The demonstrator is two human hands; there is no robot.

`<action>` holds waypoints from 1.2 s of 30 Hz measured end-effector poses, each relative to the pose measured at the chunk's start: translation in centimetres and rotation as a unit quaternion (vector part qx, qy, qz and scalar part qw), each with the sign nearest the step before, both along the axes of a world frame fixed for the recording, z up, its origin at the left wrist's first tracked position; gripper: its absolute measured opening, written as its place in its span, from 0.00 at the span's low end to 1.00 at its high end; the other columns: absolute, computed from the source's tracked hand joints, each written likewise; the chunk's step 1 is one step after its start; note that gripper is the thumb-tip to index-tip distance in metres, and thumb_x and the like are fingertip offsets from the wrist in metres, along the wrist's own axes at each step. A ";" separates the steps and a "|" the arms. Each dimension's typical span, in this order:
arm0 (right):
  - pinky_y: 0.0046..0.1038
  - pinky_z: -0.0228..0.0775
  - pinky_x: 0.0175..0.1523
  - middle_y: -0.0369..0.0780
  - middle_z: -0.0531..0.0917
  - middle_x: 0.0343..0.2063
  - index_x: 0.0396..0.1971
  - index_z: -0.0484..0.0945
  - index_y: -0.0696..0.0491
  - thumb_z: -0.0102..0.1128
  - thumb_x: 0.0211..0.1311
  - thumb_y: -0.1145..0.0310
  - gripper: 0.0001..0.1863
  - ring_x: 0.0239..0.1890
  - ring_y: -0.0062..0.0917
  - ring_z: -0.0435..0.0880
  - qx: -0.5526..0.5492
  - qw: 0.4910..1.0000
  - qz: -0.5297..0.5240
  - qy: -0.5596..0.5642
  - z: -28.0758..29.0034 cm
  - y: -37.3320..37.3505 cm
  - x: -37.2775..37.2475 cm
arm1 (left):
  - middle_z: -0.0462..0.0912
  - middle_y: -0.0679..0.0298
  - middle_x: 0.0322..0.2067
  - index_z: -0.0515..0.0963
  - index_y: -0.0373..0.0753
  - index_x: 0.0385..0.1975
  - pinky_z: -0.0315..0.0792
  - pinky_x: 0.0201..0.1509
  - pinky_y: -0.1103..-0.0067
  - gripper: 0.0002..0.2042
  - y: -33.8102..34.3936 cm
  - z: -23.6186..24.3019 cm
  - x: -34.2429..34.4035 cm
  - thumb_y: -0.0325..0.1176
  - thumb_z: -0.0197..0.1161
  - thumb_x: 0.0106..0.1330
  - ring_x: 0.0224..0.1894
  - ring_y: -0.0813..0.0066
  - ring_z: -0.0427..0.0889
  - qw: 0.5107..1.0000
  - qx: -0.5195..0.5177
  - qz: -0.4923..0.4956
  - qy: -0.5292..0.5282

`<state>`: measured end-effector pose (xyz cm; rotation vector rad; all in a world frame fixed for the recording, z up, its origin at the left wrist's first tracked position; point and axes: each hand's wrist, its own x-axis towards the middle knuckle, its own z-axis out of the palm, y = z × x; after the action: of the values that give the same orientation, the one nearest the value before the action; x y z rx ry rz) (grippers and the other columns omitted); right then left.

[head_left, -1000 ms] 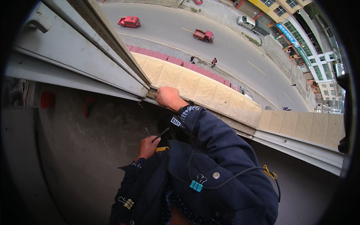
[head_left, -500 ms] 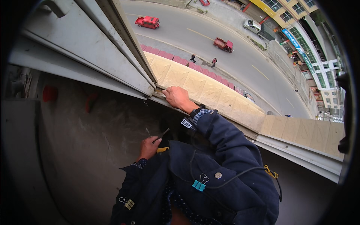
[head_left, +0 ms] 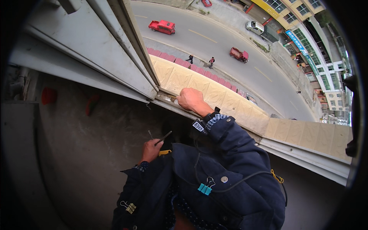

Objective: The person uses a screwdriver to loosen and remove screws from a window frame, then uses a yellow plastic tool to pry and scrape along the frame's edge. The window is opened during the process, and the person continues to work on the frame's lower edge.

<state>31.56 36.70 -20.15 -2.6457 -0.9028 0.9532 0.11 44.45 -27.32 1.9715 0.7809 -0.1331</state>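
Observation:
My right hand (head_left: 190, 100) is over the window track (head_left: 168, 97), its fingers curled down against the frame; whatever they grip, if anything, is hidden under the knuckles. Some pale bits lie in the track beside the fingertips. Lower down, in front of my jacket, my left hand (head_left: 149, 150) is closed around a thin dark stick-like tool (head_left: 164, 138) that points up and to the right. A second thin, pale metal rod (head_left: 150, 134) sticks up from the same hand. The sliding window sash (head_left: 96, 46) stands to the left of my right hand.
Outside the frame runs a cream tiled ledge (head_left: 207, 86), with a street (head_left: 207, 28) far below carrying red vehicles and two walkers. A cable (head_left: 241, 180) and a teal binder clip (head_left: 206, 188) are on my jacket. Reddish-orange objects (head_left: 49, 96) show in the dark at left.
My right hand has slid right along the track, uncovering the part next to the sash. The left hand keeps its hold. Below, the red vehicles moved right and the walkers left.

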 end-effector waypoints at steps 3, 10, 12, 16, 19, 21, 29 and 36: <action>0.45 0.79 0.49 0.54 0.88 0.39 0.35 0.89 0.58 0.56 0.60 0.58 0.19 0.45 0.50 0.87 -0.011 1.000 -0.008 0.014 0.9 -1.7 0.6 | 0.87 0.49 0.32 0.87 0.35 0.41 0.77 0.40 0.68 0.12 0.2 -0.2 0.2 0.37 0.69 0.65 0.37 0.54 0.88 1.000 0.000 0.004 -0.004; 0.47 0.78 0.51 0.55 0.88 0.40 0.36 0.89 0.56 0.55 0.63 0.53 0.22 0.45 0.51 0.87 0.045 0.997 -0.040 0.053 -0.6 -0.6 0.3 | 0.87 0.48 0.32 0.87 0.35 0.39 0.77 0.39 0.66 0.12 0.5 -0.5 1.1 0.37 0.70 0.65 0.36 0.51 0.87 0.999 0.033 -0.036 -0.023; 0.47 0.78 0.51 0.55 0.88 0.40 0.36 0.89 0.57 0.55 0.63 0.53 0.22 0.45 0.51 0.87 0.058 0.994 -0.053 0.072 -1.6 0.4 -0.1 | 0.87 0.48 0.32 0.87 0.35 0.39 0.77 0.39 0.66 0.11 0.5 -0.4 1.4 0.37 0.70 0.65 0.36 0.50 0.87 0.998 0.027 -0.045 -0.027; 0.47 0.78 0.48 0.54 0.88 0.34 0.31 0.88 0.57 0.54 0.62 0.53 0.22 0.41 0.51 0.87 0.031 0.997 -0.072 -0.012 -2.2 -1.4 -0.1 | 0.86 0.48 0.32 0.87 0.35 0.39 0.76 0.39 0.65 0.11 0.7 -0.1 1.6 0.37 0.70 0.65 0.36 0.50 0.87 0.997 0.041 -0.055 -0.045; 0.48 0.79 0.47 0.54 0.88 0.34 0.30 0.88 0.58 0.54 0.61 0.54 0.22 0.40 0.51 0.87 -0.005 0.998 -0.053 -0.031 -1.0 -5.1 0.4 | 0.86 0.48 0.31 0.87 0.35 0.39 0.76 0.39 0.65 0.11 0.7 -0.1 1.5 0.37 0.70 0.65 0.35 0.50 0.87 0.999 0.008 -0.036 -0.035; 0.48 0.79 0.46 0.54 0.87 0.33 0.29 0.88 0.58 0.54 0.61 0.54 0.22 0.39 0.52 0.87 -0.022 0.998 -0.047 -0.037 0.0 -7.0 0.3 | 0.86 0.48 0.31 0.87 0.35 0.39 0.77 0.39 0.65 0.11 0.7 -0.2 1.5 0.37 0.70 0.65 0.35 0.50 0.87 0.999 0.000 -0.035 -0.029; 0.47 0.79 0.48 0.56 0.88 0.36 0.31 0.88 0.60 0.54 0.61 0.56 0.22 0.42 0.53 0.87 0.052 0.996 -0.070 0.013 -0.2 -2.7 -0.9 | 0.86 0.48 0.32 0.87 0.35 0.40 0.77 0.39 0.65 0.13 1.0 -0.5 2.1 0.39 0.69 0.65 0.36 0.50 0.87 0.997 0.024 -0.072 -0.024; 0.47 0.78 0.48 0.54 0.88 0.35 0.31 0.88 0.57 0.54 0.61 0.53 0.22 0.41 0.51 0.87 -0.004 0.995 -0.093 -0.023 -1.7 -4.6 -0.6 | 0.87 0.50 0.32 0.87 0.36 0.40 0.77 0.40 0.67 0.12 1.2 -0.6 1.7 0.38 0.69 0.65 0.36 0.54 0.88 0.998 0.005 -0.063 -0.021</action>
<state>30.99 32.07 -21.80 -2.7105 -0.6485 0.8560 1.84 45.67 -27.97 2.0265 0.6313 -0.1610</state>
